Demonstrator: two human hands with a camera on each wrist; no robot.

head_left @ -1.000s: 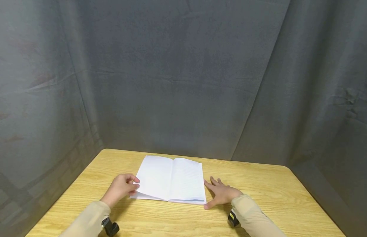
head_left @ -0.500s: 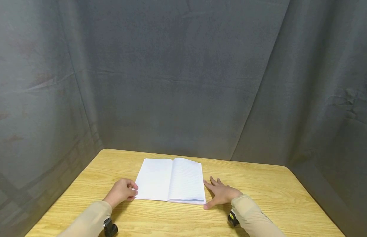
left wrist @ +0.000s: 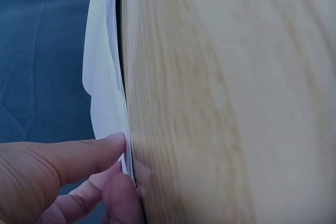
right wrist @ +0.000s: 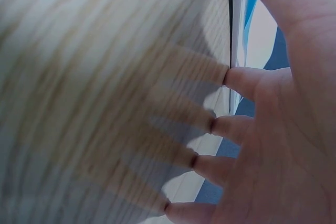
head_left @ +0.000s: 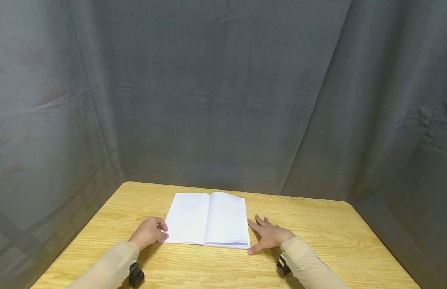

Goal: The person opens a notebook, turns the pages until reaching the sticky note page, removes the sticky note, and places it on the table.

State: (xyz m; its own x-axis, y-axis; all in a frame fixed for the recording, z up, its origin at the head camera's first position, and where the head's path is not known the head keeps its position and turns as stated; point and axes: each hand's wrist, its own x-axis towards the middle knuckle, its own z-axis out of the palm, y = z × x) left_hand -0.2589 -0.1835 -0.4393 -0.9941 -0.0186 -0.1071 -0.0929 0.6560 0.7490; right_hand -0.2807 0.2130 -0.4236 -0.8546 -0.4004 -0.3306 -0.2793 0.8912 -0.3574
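Left hand (head_left: 148, 233) pinches the open notebook (head_left: 209, 220) near its near-left corner; right hand (head_left: 269, 235), grip spread, presumably steadies the right edge.

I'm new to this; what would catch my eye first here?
Probably the white book, lying open on the wooden table. Next, the hands: the left hand curled at its near left corner, the right hand with fingers spread at its right edge. Grey cloth hangs behind the table.
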